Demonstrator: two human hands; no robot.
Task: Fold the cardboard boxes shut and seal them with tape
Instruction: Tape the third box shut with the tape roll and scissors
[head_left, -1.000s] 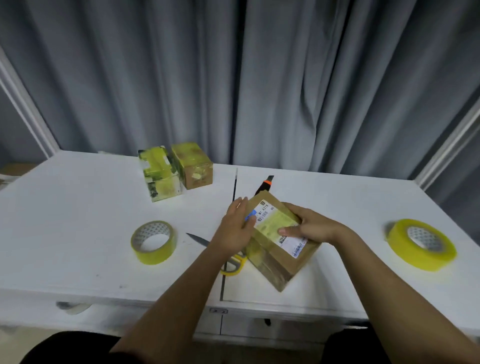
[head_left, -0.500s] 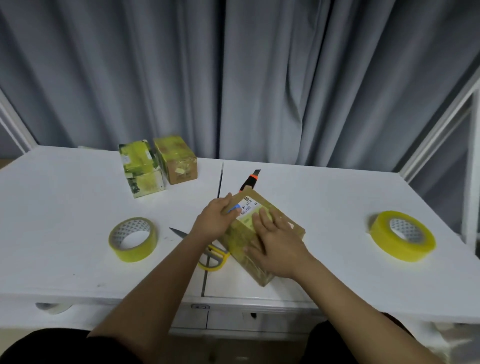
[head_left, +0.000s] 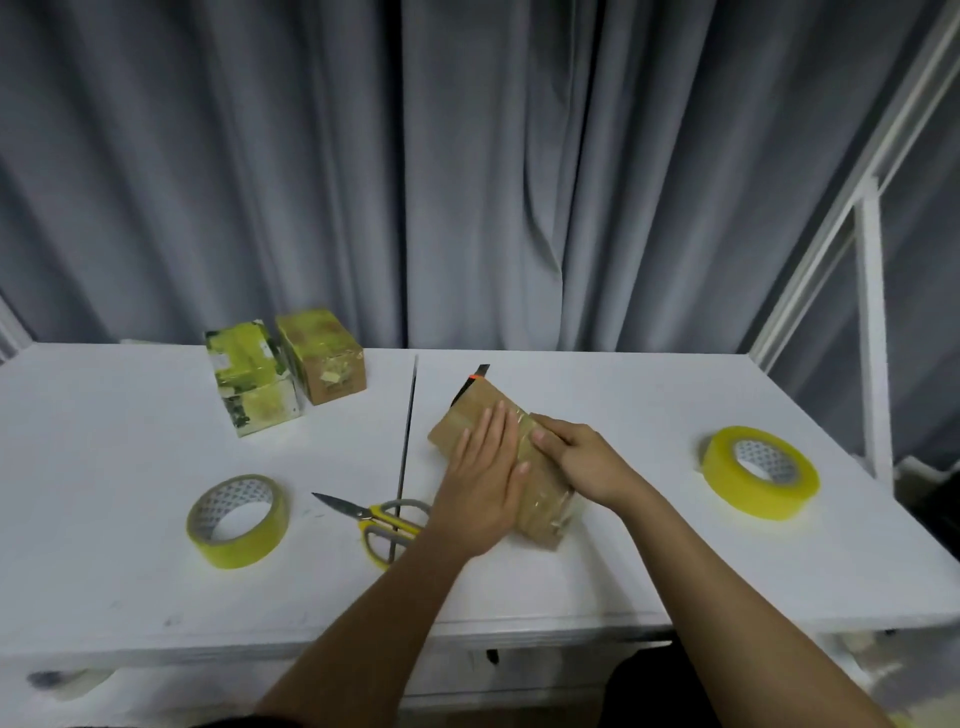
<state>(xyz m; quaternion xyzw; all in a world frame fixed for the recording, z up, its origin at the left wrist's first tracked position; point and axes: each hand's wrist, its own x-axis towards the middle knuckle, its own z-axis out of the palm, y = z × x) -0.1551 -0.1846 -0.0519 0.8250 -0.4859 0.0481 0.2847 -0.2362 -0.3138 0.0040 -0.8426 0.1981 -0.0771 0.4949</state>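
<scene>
Scissors (head_left: 382, 522) lie just beside my left hand (head_left: 480, 486) — tight there. Bare table (head_left: 639, 415) opens rightward up to the tape roll (head_left: 760, 478).

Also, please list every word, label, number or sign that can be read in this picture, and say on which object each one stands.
No text can be read in this frame.
Left taped box: white label scraps, print too blurred.
Brown box beside it: pale sticker, nothing legible.
Box under the hands: no label shows on the visible faces.
Tape rolls: the cores carry a dotted pattern, no letters.
</scene>
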